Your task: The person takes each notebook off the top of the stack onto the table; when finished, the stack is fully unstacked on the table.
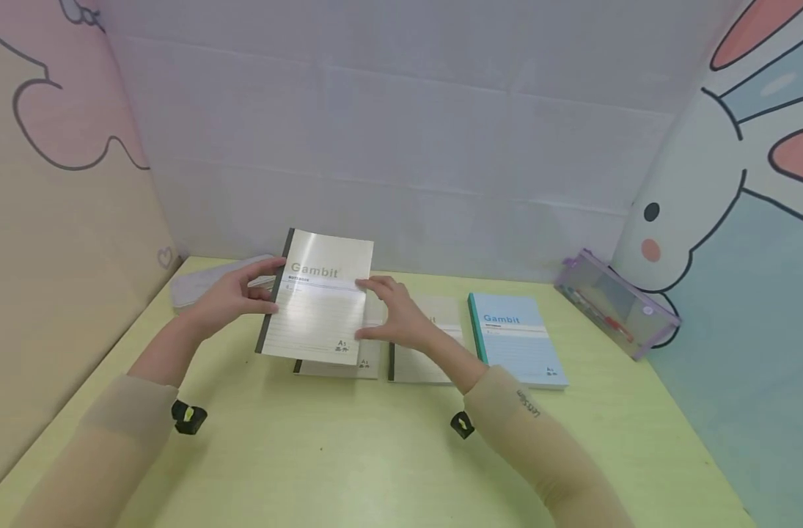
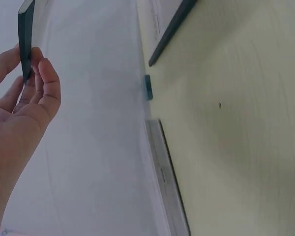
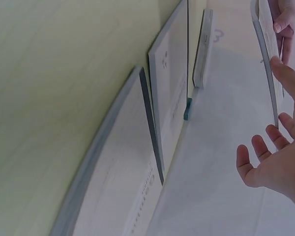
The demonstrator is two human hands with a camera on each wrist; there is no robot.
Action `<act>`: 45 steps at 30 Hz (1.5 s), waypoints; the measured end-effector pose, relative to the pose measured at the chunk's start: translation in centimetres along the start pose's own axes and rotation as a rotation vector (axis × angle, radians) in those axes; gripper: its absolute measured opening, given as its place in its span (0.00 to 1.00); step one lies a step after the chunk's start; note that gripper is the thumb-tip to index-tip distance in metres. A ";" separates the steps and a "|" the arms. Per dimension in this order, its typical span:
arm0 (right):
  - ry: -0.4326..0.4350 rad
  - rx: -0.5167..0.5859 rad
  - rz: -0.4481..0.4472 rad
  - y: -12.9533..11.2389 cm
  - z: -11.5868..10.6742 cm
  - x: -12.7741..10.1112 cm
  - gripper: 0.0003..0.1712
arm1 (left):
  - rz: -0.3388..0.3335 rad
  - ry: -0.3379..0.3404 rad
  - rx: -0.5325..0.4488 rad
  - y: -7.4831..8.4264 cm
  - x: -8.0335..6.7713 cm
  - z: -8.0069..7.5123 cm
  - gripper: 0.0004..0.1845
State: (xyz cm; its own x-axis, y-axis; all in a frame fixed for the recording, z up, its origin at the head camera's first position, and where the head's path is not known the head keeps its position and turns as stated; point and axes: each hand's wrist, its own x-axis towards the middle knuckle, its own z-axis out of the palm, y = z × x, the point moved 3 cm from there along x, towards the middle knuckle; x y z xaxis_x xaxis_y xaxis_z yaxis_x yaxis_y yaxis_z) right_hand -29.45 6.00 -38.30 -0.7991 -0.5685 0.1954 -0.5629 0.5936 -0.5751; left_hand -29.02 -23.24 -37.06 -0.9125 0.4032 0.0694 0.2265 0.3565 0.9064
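A cream "Gambit" notebook [image 1: 318,301] with a dark spine is held up off the green table [image 1: 348,455]. My left hand [image 1: 232,297] pinches its spine [image 2: 25,39] between thumb and fingers [image 2: 44,78]. My right hand [image 1: 401,315] is spread, its fingers straight against the notebook's right edge [image 3: 265,54]. Under the lifted notebook lie two more cream notebooks, one [image 1: 368,364] directly below and one [image 1: 427,359] under my right wrist. A blue "Gambit" notebook [image 1: 516,341] lies flat to their right.
A grey pouch [image 1: 203,282] lies at the back left behind my left hand. A clear purple pencil case [image 1: 615,304] leans against the right wall. Cartoon-printed panels close in the table on the left, back and right.
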 end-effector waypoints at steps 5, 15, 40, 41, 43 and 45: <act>-0.039 -0.087 0.001 -0.7 3.2 1.1 0.51 | -0.033 -0.010 0.003 -2.3 -1.6 -1.6 0.45; -0.088 -0.182 0.026 -1.9 8.4 3.1 0.49 | -0.063 -0.005 0.048 -6.8 -4.6 -3.7 0.45; -0.275 -0.427 0.129 -2.8 14.0 5.0 0.54 | -0.256 -0.132 0.236 -13.2 -5.7 -5.1 0.42; -0.275 -0.441 0.128 -2.8 14.1 5.0 0.54 | -0.259 -0.135 0.244 -13.2 -5.6 -5.1 0.42; -0.274 -0.464 0.125 -2.8 14.3 5.0 0.55 | -0.268 -0.137 0.259 -13.2 -5.4 -5.0 0.43; -0.273 -0.479 0.125 -2.7 14.4 5.1 0.55 | -0.273 -0.140 0.270 -13.2 -5.1 -4.9 0.43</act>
State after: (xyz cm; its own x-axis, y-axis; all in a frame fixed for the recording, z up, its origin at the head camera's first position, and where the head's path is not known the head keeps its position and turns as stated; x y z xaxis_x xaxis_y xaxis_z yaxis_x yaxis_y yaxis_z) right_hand -28.94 -6.74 -47.21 -0.8181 -0.5664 -0.0999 -0.5515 0.8218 -0.1430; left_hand -29.00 -34.10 -47.32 -0.9004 0.3671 -0.2333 0.0804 0.6677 0.7401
